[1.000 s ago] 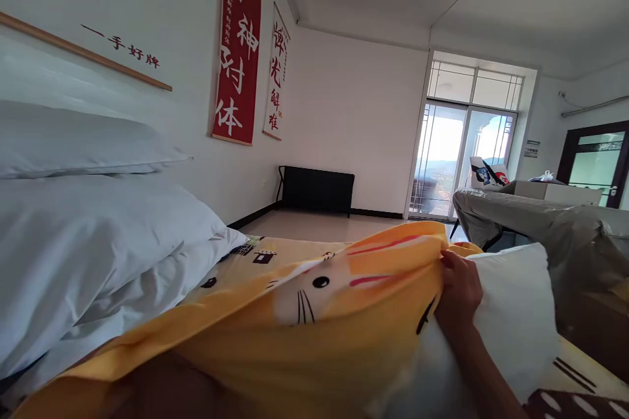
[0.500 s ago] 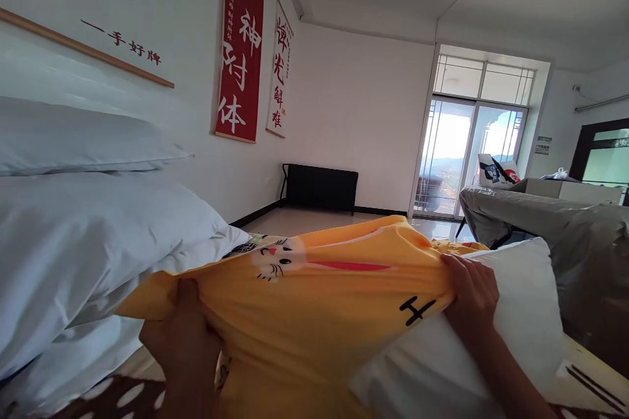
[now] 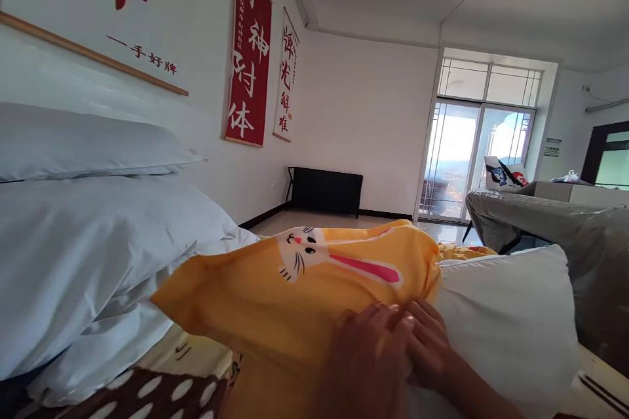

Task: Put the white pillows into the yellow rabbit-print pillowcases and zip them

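A yellow pillowcase [image 3: 265, 288] printed with a white rabbit face and pink ears spreads across the middle of the view. To its right lies a white pillow [image 3: 511, 308], partly covered by the pillowcase's near right edge. My right hand [image 3: 427, 344] is closed on that edge, fingers curled into the fabric. Close beside it, nearly touching, my left hand [image 3: 366, 353] also has its fingers bent round the cloth, a little blurred. The fingertips of both hands are partly hidden in the folds.
White pillows [image 3: 98, 242] are stacked at the left against the wall. A brown blanket with pale spots [image 3: 167, 389] lies at the lower left. Farther off are a black folded panel [image 3: 327, 191] and a plastic-covered piece of furniture [image 3: 545, 216] by the glass door [image 3: 452, 150].
My left hand has let go of the pillowcase's left corner and moved right, beside my right hand. My right hand has come lower and slightly left. The rabbit print is less stretched.
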Demonstrator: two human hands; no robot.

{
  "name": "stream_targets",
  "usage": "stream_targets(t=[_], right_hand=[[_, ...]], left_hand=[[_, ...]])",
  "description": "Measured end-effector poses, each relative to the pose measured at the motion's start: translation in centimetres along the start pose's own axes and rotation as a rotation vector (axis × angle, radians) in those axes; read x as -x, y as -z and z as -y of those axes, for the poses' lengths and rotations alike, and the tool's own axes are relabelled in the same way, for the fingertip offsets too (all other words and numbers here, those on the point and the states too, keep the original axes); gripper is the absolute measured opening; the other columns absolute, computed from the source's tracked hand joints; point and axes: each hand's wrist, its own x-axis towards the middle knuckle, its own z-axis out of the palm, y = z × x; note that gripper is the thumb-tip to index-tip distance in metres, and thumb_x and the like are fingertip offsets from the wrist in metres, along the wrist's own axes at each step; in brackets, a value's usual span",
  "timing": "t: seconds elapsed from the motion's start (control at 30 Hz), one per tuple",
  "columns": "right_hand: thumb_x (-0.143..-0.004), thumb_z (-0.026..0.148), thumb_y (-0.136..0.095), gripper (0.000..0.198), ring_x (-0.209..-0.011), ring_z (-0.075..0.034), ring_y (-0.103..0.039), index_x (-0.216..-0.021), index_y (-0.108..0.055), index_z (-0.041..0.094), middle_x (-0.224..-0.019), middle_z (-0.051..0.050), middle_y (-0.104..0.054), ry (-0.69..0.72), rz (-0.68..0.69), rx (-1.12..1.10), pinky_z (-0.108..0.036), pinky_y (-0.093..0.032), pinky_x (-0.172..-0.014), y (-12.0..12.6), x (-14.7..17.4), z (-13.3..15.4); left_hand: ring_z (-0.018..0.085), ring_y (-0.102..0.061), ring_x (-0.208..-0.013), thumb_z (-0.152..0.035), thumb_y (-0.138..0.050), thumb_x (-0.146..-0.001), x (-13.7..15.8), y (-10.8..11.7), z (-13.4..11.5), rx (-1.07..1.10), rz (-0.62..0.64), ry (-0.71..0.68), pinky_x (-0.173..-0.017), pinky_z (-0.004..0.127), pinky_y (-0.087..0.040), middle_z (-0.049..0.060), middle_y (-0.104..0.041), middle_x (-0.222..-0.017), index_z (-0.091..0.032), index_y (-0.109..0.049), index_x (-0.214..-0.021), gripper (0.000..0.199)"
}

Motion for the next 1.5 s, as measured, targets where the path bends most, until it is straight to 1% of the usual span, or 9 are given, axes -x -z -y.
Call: stream_targets(t=[0.1, 0.33, 0.57, 0.7, 0.83, 1.1, 1.27, 1.4, 1.5], right_hand=[[-0.088, 0.018, -0.039, 0.023, -0.059, -0.015, -0.044, -0.069, -0.051, 0.018, -0.063, -0.004, -0.053, 0.027, -0.085, -0.014, -0.028, -0.030, -0.054, -0.2, 0.8, 0.2], [-0.082, 0.005, -0.044, 0.018, -0.066, -0.015, -0.052, -0.087, -0.058, 0.016, -0.071, -0.005, -0.059, 0.073, 0.232, 0.116, -0.030, -0.044, -0.065, 3.6, 1.9, -0.3], [-0.085, 0.013, -0.049, 0.027, -0.087, -0.021, -0.056, -0.110, -0.056, 0.020, -0.094, -0.009, -0.061, -0.263, -0.125, 0.432, -0.037, -0.044, -0.077, 3.1, -0.2, -5.9], [-0.090, 0.011, -0.041, 0.031, -0.091, -0.020, -0.058, -0.116, -0.055, 0.023, -0.098, -0.007, -0.062, -0.265, -0.182, 0.448, -0.040, -0.034, -0.084, 1.9, 1.0, -6.7], [-0.089, 0.014, -0.044, 0.025, -0.090, -0.022, -0.052, -0.108, -0.057, 0.025, -0.094, -0.007, -0.056, -0.314, -0.390, 0.457, -0.038, -0.034, -0.079, 1.9, 3.9, -5.9], [-0.079, 0.011, -0.043, 0.025, -0.088, -0.020, -0.055, -0.097, -0.059, 0.018, -0.088, -0.007, -0.061, -0.133, 0.162, 0.360, -0.039, -0.034, -0.083, 3.0, 5.0, -4.0], [-0.080, 0.009, -0.045, 0.018, -0.082, -0.018, -0.055, -0.090, -0.057, 0.019, -0.081, -0.004, -0.063, -0.107, 0.196, 0.473, -0.036, -0.033, -0.084, 3.5, 3.4, -5.5], [-0.083, 0.013, -0.047, 0.022, -0.087, -0.020, -0.057, -0.103, -0.056, 0.018, -0.090, -0.008, -0.063, -0.193, 0.057, 0.620, -0.036, -0.034, -0.084, 4.1, 2.2, -8.3], [-0.083, 0.017, -0.045, 0.030, -0.099, -0.023, -0.057, -0.110, -0.058, 0.016, -0.108, -0.013, -0.064, -0.348, 0.292, 0.556, -0.037, -0.034, -0.086, 4.1, 2.1, -10.0]], left_hand=[[0.019, -0.054, -0.106, -0.031, -0.049, -0.086, -0.1, -2.2, -2.2, 0.001, 0.066, -0.108, -0.093, 0.034, -0.032, 0.005, -0.063, -0.114, -0.025, -0.055, -0.118, 0.034], [0.017, -0.050, -0.068, -0.004, -0.037, -0.082, 0.5, -2.4, -1.8, 0.109, -0.125, 0.057, -0.072, 0.032, -0.038, 0.005, -0.056, -0.070, -0.015, -0.056, -0.089, 0.023], [0.012, -0.036, -0.045, -0.003, -0.036, -0.078, 0.8, -4.8, -4.2, 0.134, -0.305, -0.125, -0.049, 0.029, -0.024, -0.002, -0.036, -0.050, -0.020, -0.038, -0.061, 0.024], [0.012, -0.042, -0.044, -0.006, -0.045, -0.079, 2.4, -6.3, -5.6, -0.032, -0.081, -0.121, -0.048, 0.030, -0.028, -0.003, -0.043, -0.051, -0.020, -0.042, -0.065, 0.021], [0.017, -0.054, -0.057, -0.006, -0.054, -0.069, 3.4, -6.0, -4.3, -0.027, 0.201, 0.122, -0.059, 0.031, -0.038, -0.003, -0.057, -0.064, -0.022, -0.049, -0.077, 0.019], [0.017, -0.053, -0.070, -0.004, -0.053, -0.077, 2.6, -5.9, -0.6, 0.063, 0.370, 0.193, -0.068, 0.031, -0.037, -0.002, -0.059, -0.076, -0.023, -0.056, -0.085, 0.021], [0.016, -0.052, -0.067, -0.017, -0.056, -0.081, 2.4, -5.3, -2.4, 0.066, 0.453, -0.096, -0.066, 0.032, -0.034, -0.001, -0.059, -0.074, -0.020, -0.055, -0.087, 0.007], [0.015, -0.051, -0.058, -0.023, -0.054, -0.085, 2.2, -4.5, -3.7, 0.050, 0.287, -0.242, -0.059, 0.032, -0.031, -0.002, -0.056, -0.064, -0.019, -0.053, -0.083, 0.004], [0.015, -0.053, -0.056, -0.026, -0.059, -0.080, 1.9, -4.1, -3.7, 0.080, 0.310, -0.217, -0.055, 0.031, -0.033, -0.002, -0.058, -0.064, -0.018, -0.055, -0.086, 0.011]])
